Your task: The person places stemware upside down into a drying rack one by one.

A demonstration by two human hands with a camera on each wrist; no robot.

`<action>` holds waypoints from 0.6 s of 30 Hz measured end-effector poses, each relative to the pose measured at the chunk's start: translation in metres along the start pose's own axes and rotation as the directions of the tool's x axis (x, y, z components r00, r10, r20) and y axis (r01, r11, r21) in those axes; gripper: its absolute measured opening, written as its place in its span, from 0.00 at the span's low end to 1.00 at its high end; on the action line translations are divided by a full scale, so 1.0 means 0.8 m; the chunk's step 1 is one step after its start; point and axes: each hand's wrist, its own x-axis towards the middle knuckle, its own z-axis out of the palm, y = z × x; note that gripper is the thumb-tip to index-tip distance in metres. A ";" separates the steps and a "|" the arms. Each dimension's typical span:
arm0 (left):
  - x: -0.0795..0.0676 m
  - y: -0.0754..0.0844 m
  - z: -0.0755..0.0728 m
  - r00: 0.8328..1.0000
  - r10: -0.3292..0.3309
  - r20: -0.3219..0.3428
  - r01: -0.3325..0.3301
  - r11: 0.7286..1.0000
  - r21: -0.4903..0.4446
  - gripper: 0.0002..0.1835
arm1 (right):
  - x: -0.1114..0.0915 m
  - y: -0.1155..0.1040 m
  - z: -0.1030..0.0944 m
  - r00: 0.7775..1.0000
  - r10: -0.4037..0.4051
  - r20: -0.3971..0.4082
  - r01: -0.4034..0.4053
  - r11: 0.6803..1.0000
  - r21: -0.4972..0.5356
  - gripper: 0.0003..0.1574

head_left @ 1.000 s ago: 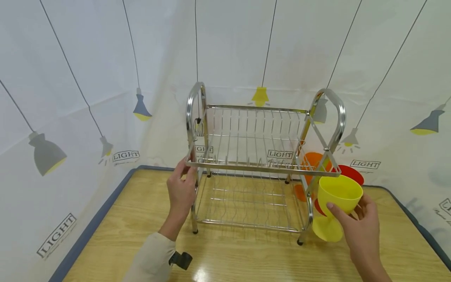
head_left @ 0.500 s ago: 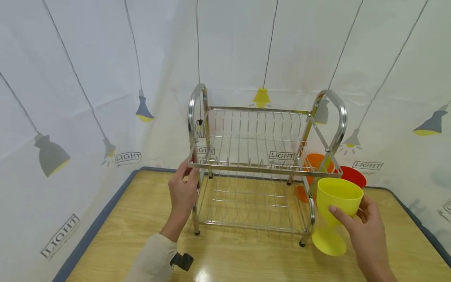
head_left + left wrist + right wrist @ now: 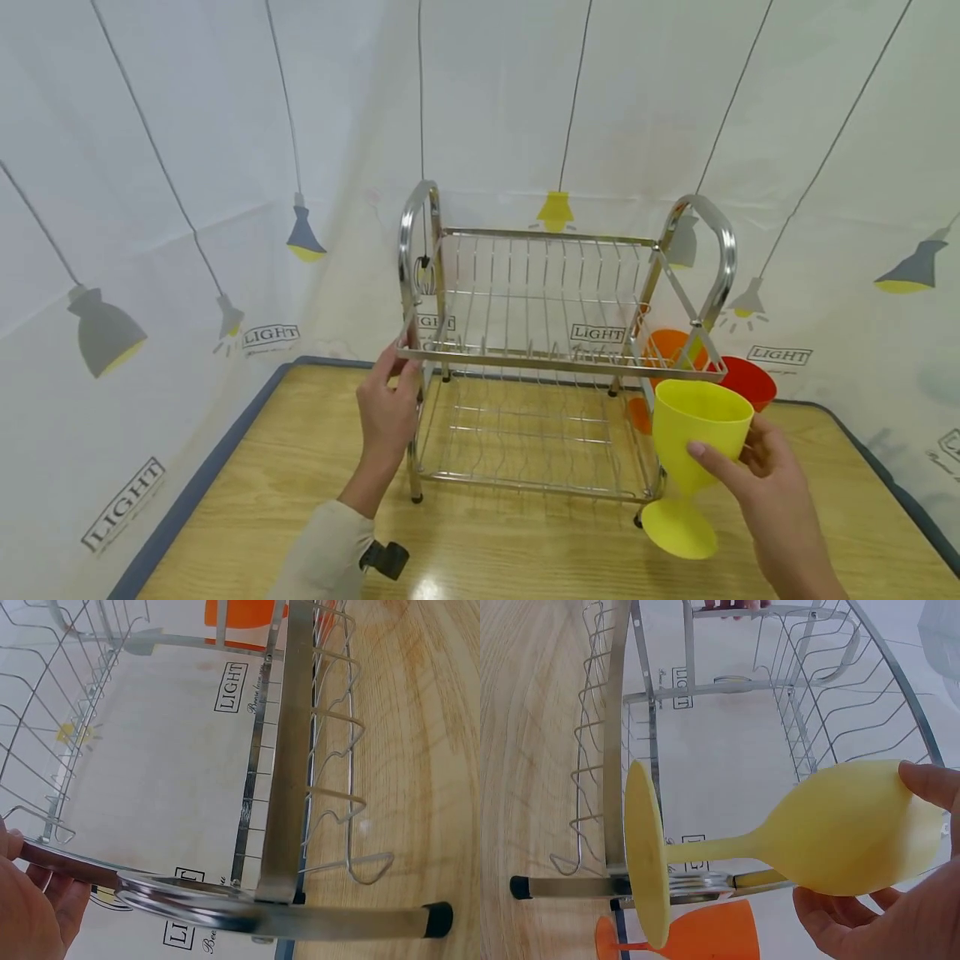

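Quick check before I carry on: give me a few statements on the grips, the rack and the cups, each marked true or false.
1. The right grip holds the yellow goblet by its bowl. True.
2. The left grip is on the upper tier of the metal rack. True.
3. The yellow goblet is upside down. False: its bowl opens upward and its foot is below.
4. The orange goblet is beyond the rack's right side. True.
5. The red cup is in front of the yellow goblet. False: the red cup is behind it, as the head camera sees it.
6. The yellow goblet stands inside the lower tier. False: it is outside the rack, at its right front.
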 end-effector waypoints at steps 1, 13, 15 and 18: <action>0.000 0.000 0.000 1.000 0.000 -0.002 0.000 1.000 0.000 0.14 | -0.001 -0.001 0.002 1.000 -0.006 0.018 0.006 1.000 0.011 0.54; 0.004 0.002 0.002 1.000 0.029 0.003 -0.029 1.000 0.011 0.13 | -0.014 -0.026 0.022 0.990 -0.092 0.109 0.088 0.995 0.039 0.52; 0.003 0.001 0.002 1.000 0.028 0.004 -0.028 0.999 0.018 0.14 | -0.015 -0.029 0.026 0.986 -0.097 0.132 0.094 0.995 0.036 0.52; 0.000 -0.002 0.001 1.000 0.028 0.001 -0.028 0.999 0.028 0.14 | -0.018 -0.031 0.032 0.982 -0.108 0.154 0.104 0.994 0.036 0.52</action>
